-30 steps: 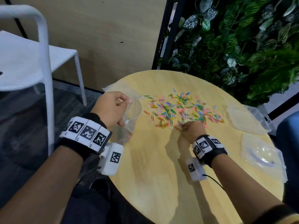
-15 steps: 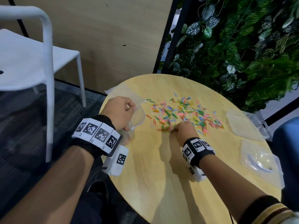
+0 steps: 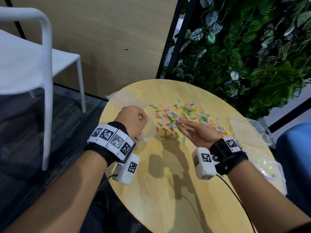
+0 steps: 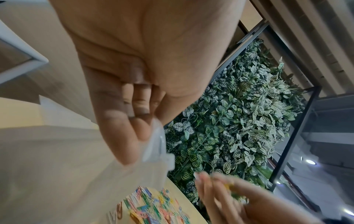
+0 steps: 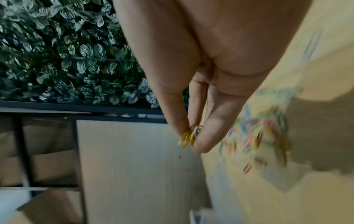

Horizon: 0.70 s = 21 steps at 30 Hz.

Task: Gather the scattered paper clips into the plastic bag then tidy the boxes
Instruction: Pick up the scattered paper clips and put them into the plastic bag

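Several coloured paper clips (image 3: 185, 116) lie scattered on the round wooden table (image 3: 168, 190). My left hand (image 3: 133, 121) grips the rim of a clear plastic bag (image 3: 149, 130) at the table's left edge; the left wrist view shows its fingers (image 4: 122, 136) curled on the bag (image 4: 76, 174). My right hand (image 3: 193, 130) is lifted above the pile, palm turned up, and pinches a few clips (image 3: 180, 123), yellow and white ones (image 5: 188, 136) between its fingertips, just right of the bag's mouth. Two clear plastic boxes (image 3: 249, 130) (image 3: 267, 167) sit at the table's right edge.
A white chair (image 3: 38, 64) stands on the dark carpet to the left. A wall of green leaves (image 3: 252, 47) and a black metal frame (image 3: 170, 47) rise behind the table. A blue seat (image 3: 296, 148) is at the far right. Bare tabletop lies near me.
My right hand rose off the pile with a pinch of clips, turned palm up and moved left toward the bag. The left hand kept its hold on the bag.
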Each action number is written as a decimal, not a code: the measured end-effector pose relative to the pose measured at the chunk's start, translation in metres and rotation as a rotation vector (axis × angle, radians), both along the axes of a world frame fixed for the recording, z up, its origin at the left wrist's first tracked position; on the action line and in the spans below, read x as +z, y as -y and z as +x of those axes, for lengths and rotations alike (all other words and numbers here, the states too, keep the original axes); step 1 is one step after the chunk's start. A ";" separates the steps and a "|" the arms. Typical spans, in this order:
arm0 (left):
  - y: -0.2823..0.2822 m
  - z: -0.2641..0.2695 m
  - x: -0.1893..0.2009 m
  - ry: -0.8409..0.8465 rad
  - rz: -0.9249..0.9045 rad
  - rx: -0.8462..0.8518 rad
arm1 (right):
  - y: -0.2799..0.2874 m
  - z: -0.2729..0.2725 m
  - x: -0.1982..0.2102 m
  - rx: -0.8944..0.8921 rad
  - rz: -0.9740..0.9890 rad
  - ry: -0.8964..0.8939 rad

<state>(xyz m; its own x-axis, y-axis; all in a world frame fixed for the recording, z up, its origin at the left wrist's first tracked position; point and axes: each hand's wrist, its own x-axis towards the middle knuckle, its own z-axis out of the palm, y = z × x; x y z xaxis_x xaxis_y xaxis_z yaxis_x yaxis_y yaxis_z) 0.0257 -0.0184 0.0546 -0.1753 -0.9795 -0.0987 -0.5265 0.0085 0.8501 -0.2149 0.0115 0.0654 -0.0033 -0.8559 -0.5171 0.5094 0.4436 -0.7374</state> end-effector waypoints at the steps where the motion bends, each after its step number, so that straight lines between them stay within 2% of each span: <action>1: -0.001 -0.001 0.000 -0.009 0.010 -0.004 | 0.000 0.012 0.006 0.046 -0.010 0.026; 3: -0.002 -0.002 0.001 -0.035 0.033 -0.007 | 0.002 0.038 0.014 0.140 -0.027 0.014; 6: -0.006 -0.002 0.004 -0.066 0.025 -0.002 | 0.008 0.070 0.010 0.239 -0.047 -0.169; 8: -0.007 -0.002 0.006 -0.080 0.025 0.000 | 0.010 0.079 0.003 0.261 -0.067 -0.408; 10: -0.003 0.003 0.006 -0.092 0.027 0.008 | 0.019 0.091 -0.003 0.311 -0.122 -0.724; 13: -0.004 -0.003 0.008 -0.130 0.038 0.012 | 0.024 0.095 -0.001 0.369 -0.331 -1.198; 15: -0.002 -0.002 0.009 -0.137 0.035 0.027 | 0.031 0.097 -0.001 0.419 -0.419 -1.380; 17: 0.003 0.004 0.010 -0.146 0.034 0.043 | 0.038 0.098 0.001 0.506 -0.421 -1.404; 19: 0.009 0.010 0.010 -0.149 0.034 0.055 | 0.043 0.097 0.009 0.602 -0.404 -1.303; 21: 0.013 0.013 0.011 -0.149 0.031 0.073 | 0.053 0.091 0.017 0.605 -0.401 -1.158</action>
